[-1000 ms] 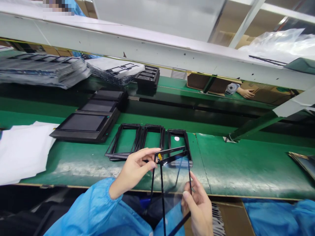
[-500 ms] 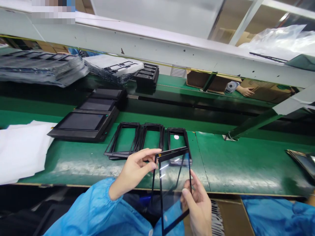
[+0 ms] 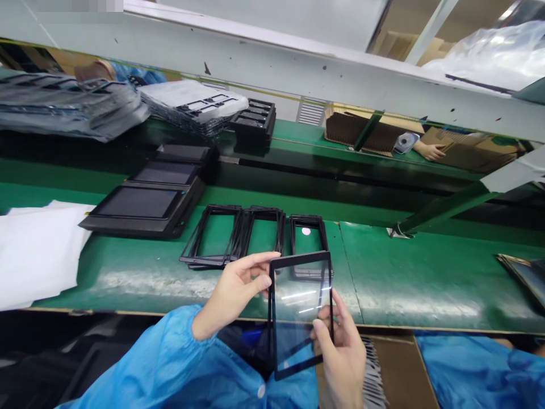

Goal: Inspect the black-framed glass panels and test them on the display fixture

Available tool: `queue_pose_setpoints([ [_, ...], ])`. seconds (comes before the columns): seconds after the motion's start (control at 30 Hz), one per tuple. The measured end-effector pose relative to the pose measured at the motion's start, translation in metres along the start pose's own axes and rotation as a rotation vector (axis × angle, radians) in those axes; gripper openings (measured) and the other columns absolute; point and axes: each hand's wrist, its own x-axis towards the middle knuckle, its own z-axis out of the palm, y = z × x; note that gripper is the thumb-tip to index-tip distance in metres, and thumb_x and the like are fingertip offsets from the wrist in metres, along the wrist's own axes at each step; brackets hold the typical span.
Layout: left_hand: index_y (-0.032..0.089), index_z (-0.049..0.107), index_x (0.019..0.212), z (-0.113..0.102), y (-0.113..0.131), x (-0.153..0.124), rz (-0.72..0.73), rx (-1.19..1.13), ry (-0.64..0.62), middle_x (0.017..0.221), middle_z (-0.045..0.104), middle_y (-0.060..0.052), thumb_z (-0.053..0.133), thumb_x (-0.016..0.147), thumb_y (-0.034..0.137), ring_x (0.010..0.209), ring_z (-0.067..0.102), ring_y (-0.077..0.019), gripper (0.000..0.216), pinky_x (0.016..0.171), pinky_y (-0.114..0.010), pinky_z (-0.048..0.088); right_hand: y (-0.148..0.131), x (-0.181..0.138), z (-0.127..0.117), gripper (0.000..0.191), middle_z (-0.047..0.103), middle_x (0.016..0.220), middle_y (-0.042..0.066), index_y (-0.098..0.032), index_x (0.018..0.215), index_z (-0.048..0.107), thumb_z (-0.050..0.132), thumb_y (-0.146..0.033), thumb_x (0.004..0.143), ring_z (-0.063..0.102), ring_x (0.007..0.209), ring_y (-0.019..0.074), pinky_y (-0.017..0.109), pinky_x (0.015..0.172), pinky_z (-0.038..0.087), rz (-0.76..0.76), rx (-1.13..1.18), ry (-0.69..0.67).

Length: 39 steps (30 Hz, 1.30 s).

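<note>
I hold a clear glass touch panel with a black border [image 3: 300, 312] upright in front of me, over the near edge of the green belt [image 3: 404, 284]. My left hand [image 3: 236, 287] pinches its upper left corner between thumb and fingers. My right hand [image 3: 340, 352] grips its right edge lower down, thumb on the front face. Light glints off the glass. Just beyond the panel lie black plastic bezel frames [image 3: 238, 236] in overlapping stacks on the belt.
Black tablet units [image 3: 147, 196] sit in a row to the left, beside white sheets [image 3: 34, 250]. Bagged parts [image 3: 68, 108] and black trays [image 3: 255, 122] lie on the far side. Another person's hand [image 3: 430, 150] rests by cardboard boxes. A dark panel [image 3: 525, 275] lies at right.
The thin film that stood apart from the panel's top has closed onto it; the panel now faces me flatter and more upright. Both hands keep their grips.
</note>
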Motion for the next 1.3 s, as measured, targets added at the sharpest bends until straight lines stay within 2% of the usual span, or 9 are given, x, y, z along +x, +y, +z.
queue_pose_setpoints([
  [0.23,0.025,0.08,0.126,0.001,-0.007,0.003,-0.034,-0.061,0.007,0.084,0.075,-0.004,0.089,0.083,0.029,0.07,0.072,-0.0138,0.044,0.058,-0.02,0.061,-0.006,0.0,0.001,0.069,0.07,0.091,-0.004,-0.038,0.142,0.067,0.088,-0.039,0.076,0.061,0.063,0.0112,0.021,0.055,0.054,0.078,-0.003,-0.032],
  [0.43,0.027,0.079,0.128,0.0,-0.01,0.004,-0.048,-0.076,0.022,0.093,0.076,-0.005,0.088,0.084,0.027,0.076,0.074,-0.0162,0.044,0.057,-0.019,0.061,-0.016,-0.001,0.005,0.071,0.069,0.093,-0.004,-0.033,0.146,0.064,0.086,-0.04,0.079,0.06,0.066,0.0112,0.024,0.063,0.057,0.068,-0.042,-0.045],
  [0.63,0.03,0.079,0.127,0.0,-0.011,0.004,-0.049,-0.069,0.027,0.096,0.077,-0.005,0.086,0.086,0.026,0.079,0.075,-0.0161,0.042,0.058,-0.019,0.062,-0.016,-0.001,0.005,0.074,0.07,0.095,-0.002,-0.029,0.149,0.061,0.085,-0.041,0.08,0.062,0.068,0.0122,0.025,0.064,0.058,0.077,-0.077,-0.038],
  [1.0,0.026,0.077,0.13,0.001,-0.011,0.004,-0.07,-0.047,0.046,0.103,0.08,-0.009,0.087,0.085,0.027,0.085,0.077,-0.02,0.045,0.058,-0.019,0.061,0.0,0.007,-0.01,0.069,0.069,0.098,-0.002,-0.035,0.148,0.062,0.084,-0.039,0.083,0.064,0.067,0.0118,0.025,0.063,0.059,0.024,-0.094,-0.096],
  [1.3,0.025,0.078,0.13,0.0,-0.011,0.004,-0.086,-0.053,0.05,0.101,0.08,-0.01,0.087,0.084,0.026,0.084,0.076,-0.0202,0.047,0.057,-0.02,0.061,-0.014,0.006,-0.007,0.068,0.067,0.09,-0.003,-0.029,0.148,0.061,0.083,-0.038,0.084,0.062,0.061,0.0122,0.026,0.058,0.056,0.057,-0.085,-0.137],
])
